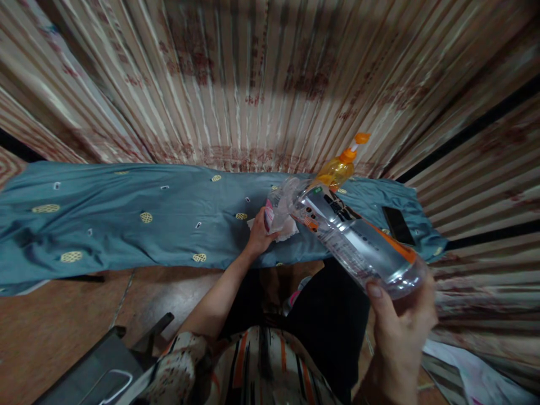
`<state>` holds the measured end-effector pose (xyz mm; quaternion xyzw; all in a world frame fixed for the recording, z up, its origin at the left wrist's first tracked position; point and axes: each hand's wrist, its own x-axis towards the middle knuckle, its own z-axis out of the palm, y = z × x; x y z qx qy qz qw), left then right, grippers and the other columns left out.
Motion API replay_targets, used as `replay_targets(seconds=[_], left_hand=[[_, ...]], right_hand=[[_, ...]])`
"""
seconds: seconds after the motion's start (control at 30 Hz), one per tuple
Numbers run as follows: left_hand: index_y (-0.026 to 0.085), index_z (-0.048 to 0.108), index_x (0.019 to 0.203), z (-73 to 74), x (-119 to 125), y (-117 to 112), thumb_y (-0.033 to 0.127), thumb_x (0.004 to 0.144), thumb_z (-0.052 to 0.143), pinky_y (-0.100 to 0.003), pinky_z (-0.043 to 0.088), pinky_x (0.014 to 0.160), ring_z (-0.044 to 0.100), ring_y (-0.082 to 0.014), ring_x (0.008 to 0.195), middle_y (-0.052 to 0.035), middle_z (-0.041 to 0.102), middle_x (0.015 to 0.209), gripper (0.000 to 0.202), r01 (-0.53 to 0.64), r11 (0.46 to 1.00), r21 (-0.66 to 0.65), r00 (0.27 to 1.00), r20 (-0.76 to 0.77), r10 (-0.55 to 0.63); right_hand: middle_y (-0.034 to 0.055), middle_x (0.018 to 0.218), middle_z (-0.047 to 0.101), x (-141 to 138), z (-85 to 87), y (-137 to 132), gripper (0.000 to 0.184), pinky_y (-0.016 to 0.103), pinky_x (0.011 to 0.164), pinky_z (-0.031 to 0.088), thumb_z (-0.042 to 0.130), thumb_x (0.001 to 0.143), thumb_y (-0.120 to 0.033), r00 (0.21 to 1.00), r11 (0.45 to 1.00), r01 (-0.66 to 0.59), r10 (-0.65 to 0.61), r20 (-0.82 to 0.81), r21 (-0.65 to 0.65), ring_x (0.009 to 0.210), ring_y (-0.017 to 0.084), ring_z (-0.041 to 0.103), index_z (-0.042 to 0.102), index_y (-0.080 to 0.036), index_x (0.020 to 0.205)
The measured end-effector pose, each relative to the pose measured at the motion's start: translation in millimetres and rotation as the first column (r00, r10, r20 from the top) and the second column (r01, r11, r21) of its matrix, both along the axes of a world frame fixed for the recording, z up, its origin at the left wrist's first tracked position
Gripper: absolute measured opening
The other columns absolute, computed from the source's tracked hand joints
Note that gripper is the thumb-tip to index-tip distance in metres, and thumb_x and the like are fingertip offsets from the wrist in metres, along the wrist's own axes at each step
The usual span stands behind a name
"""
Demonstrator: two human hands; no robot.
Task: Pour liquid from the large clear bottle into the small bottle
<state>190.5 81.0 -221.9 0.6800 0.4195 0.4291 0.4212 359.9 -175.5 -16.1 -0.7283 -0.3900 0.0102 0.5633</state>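
Striped, patterned curtains (pixel 253 84) hang behind a teal cloth (pixel 105 225) with yellow patches, spread across a surface above a brown floor (pixel 63 320). A black phone (pixel 399 225) lies on the cloth's right end. The left hand (pixel 261 236) reaches forward, its arm angled up from the lower left, and its fingers curl closed around a crumpled clear plastic piece (pixel 276 208), with a white tissue (pixel 287 230) bunched beneath it. The right hand (pixel 400 337) is closed around the base of a large clear plastic bottle (pixel 354 236), held tilted above the cloth. The bottle's orange cap (pixel 361 138) points up and away, and its upper end is just beside the plastic piece.
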Motion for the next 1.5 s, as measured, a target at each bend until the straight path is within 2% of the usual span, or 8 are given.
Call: replay_targets(seconds=[0.23,0.47,0.73,0.87,1.03,1.23,1.37,1.5], left_hand=[[0.023,0.044,0.161,1.3,-1.2,0.3,0.04,0.07,0.099,-0.06,0.042,0.134,0.057,-0.0409,0.155,-0.0196,0.059,0.163,0.107,0.008,1.0,0.03,1.0,0.0,-0.008],[0.02,0.044,0.159,2.0,-1.5,-0.5,0.042,0.069,0.096,-0.062,0.043,0.133,0.058,-0.0419,0.154,-0.022,0.06,0.162,0.106,-0.002,1.0,0.01,1.0,-0.011,0.002],[0.022,0.045,0.158,4.9,-2.6,-1.6,0.038,0.067,0.097,-0.063,0.039,0.135,0.056,-0.0424,0.156,-0.021,0.058,0.165,0.106,0.004,1.0,-0.007,1.0,0.024,-0.004],[0.023,0.046,0.159,5.7,-2.0,-1.7,0.038,0.067,0.099,-0.061,0.042,0.132,0.059,-0.0415,0.152,-0.0195,0.061,0.16,0.107,0.014,1.0,0.005,0.999,0.03,-0.014],[0.023,0.05,0.156,3.7,-1.6,-0.6,0.038,0.065,0.099,-0.059,0.042,0.133,0.058,-0.0413,0.153,-0.0183,0.062,0.16,0.105,-0.008,1.0,0.002,0.999,0.033,0.008],[0.021,0.046,0.16,-2.2,-0.8,0.7,0.039,0.067,0.097,-0.06,0.039,0.135,0.055,-0.042,0.157,-0.0216,0.057,0.165,0.107,-0.009,1.0,-0.004,1.0,0.023,0.009],[0.018,0.044,0.161,-3.3,-1.4,0.0,0.041,0.068,0.096,-0.06,0.039,0.136,0.055,-0.0424,0.157,-0.0239,0.056,0.166,0.109,-0.005,1.0,-0.01,1.0,0.012,0.005],[0.021,0.045,0.161,-3.5,-2.2,-0.6,0.04,0.07,0.096,-0.059,0.041,0.134,0.058,-0.041,0.155,-0.0214,0.06,0.163,0.106,-0.008,1.0,0.025,1.0,0.016,0.008]], right_hand=[[0.0209,0.156,0.064,0.7,-2.8,-0.3,0.105,0.064,0.128,0.04,0.091,0.079,-0.064,1.0,1.0,-0.014,0.015,-0.006,0.021,0.145,0.043,0.061,0.054,-0.016,0.165],[0.02,0.155,0.064,-0.9,-0.6,1.3,0.103,0.065,0.13,0.037,0.091,0.078,-0.064,1.0,0.999,-0.013,0.014,-0.014,0.044,0.145,0.043,0.061,0.056,-0.016,0.162],[0.02,0.152,0.065,-1.5,0.3,1.3,0.102,0.066,0.128,0.039,0.092,0.075,-0.067,1.0,1.0,0.012,-0.012,-0.017,0.029,0.141,0.043,0.063,0.061,-0.016,0.158],[0.0192,0.155,0.064,-1.0,-3.1,1.1,0.102,0.064,0.126,0.043,0.09,0.078,-0.064,0.999,0.999,-0.023,0.024,-0.039,0.028,0.141,0.042,0.063,0.055,-0.018,0.162],[0.0173,0.15,0.067,1.4,-6.5,0.8,0.099,0.064,0.125,0.044,0.09,0.078,-0.067,1.0,1.0,-0.003,0.003,0.003,0.03,0.137,0.04,0.065,0.059,-0.019,0.159],[0.0184,0.148,0.067,-0.6,-2.6,2.7,0.1,0.063,0.125,0.042,0.091,0.076,-0.067,1.0,0.999,-0.004,0.005,-0.005,0.05,0.136,0.041,0.065,0.062,-0.017,0.157],[0.0177,0.147,0.067,-1.8,-2.8,2.0,0.1,0.062,0.125,0.042,0.09,0.078,-0.064,1.0,0.999,-0.016,0.017,-0.021,0.044,0.137,0.041,0.064,0.059,-0.018,0.16],[0.0176,0.144,0.069,-2.5,-3.2,1.0,0.102,0.063,0.124,0.042,0.09,0.078,-0.066,1.0,1.0,0.003,-0.003,-0.022,0.024,0.133,0.04,0.067,0.058,-0.017,0.161]])
